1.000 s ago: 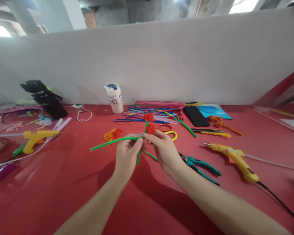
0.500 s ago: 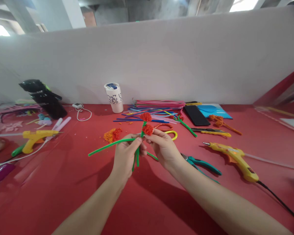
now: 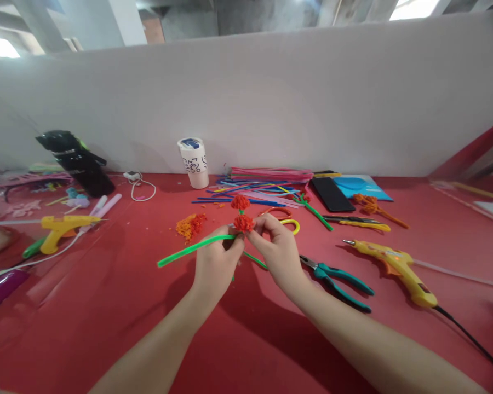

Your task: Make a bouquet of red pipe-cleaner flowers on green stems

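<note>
The left hand [image 3: 217, 260] pinched a green pipe cleaner [image 3: 189, 250], its long end jutting leftward from it, while the right hand [image 3: 278, 249], grip unclear, touched the lower red flower [image 3: 244, 223] between them

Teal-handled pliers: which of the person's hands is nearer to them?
The right hand. It is just left of the teal-handled pliers, close to their metal nose; the left hand is farther left, on the far side of the right hand from them.
</note>
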A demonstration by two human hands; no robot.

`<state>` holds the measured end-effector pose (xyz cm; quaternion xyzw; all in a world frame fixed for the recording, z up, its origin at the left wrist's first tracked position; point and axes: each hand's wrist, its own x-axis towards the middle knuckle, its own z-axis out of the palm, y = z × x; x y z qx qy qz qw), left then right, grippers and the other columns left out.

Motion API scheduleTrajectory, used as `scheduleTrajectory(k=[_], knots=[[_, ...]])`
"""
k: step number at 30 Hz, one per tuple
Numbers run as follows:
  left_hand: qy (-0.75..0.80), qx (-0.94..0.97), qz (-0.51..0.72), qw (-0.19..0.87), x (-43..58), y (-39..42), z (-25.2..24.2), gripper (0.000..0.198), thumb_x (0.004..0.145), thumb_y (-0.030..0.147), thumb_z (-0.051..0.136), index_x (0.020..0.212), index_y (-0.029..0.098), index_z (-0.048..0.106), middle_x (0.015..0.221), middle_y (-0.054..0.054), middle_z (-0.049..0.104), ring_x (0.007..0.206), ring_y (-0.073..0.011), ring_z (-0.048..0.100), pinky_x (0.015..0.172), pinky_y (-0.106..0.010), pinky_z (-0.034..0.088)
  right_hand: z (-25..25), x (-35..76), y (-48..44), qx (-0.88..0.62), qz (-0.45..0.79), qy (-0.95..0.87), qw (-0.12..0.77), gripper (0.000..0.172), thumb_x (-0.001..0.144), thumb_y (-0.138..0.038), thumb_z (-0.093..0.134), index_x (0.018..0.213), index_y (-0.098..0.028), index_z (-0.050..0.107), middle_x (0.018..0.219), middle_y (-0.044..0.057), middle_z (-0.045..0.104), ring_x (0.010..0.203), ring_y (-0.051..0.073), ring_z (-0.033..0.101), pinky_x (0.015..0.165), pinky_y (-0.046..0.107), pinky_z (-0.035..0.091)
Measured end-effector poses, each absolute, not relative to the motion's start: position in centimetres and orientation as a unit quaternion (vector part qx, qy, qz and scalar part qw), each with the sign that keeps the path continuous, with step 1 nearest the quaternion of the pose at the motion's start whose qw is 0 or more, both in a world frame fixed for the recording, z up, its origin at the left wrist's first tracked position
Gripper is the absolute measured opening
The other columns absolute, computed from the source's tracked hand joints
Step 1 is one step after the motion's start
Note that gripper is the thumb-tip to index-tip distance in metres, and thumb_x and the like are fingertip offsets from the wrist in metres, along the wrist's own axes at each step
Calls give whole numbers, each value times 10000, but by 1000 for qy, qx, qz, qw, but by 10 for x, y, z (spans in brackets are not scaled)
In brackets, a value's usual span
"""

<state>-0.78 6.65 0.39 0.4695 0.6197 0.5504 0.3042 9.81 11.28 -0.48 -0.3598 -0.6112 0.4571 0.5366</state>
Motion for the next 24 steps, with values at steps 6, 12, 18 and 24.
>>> scheduleTrajectory(k=[6,12,18,24], knots=[[611,458,537,358,-10,68,4,121,712,239,542,610,177,552,422,57,479,364,-85,442,386,-190,334,-1,102,110,-330,309,-706,544,130,696,-112,549,621,-217,539,627,-24,456,616,147,444,635,300,326],[592,446,559,372,-8,69,7,102,702,228,569,623,163,562,432,58,481,376,-64,434,397,-168,340,-1,103,115,-330,359,-683,544,90,711,-138,595,708,-223,565,679,-27,476,646,140,451,651,290,339],[525,345,610,483,-12,72,3,160,724,280,589,673,129,604,469,40,512,382,-43,432,394,-154,327,-1,102,124,-314,624,-496,516,110,682,-255,643,610,-191,590,598,-36,526,558,100,427,598,259,346],[483,339,583,558,-12,73,1,166,716,275,588,639,128,591,442,40,507,346,-39,415,366,-157,309,-3,102,128,-277,711,-467,446,110,659,-253,678,624,-163,624,556,-39,553,540,82,470,610,238,383]])
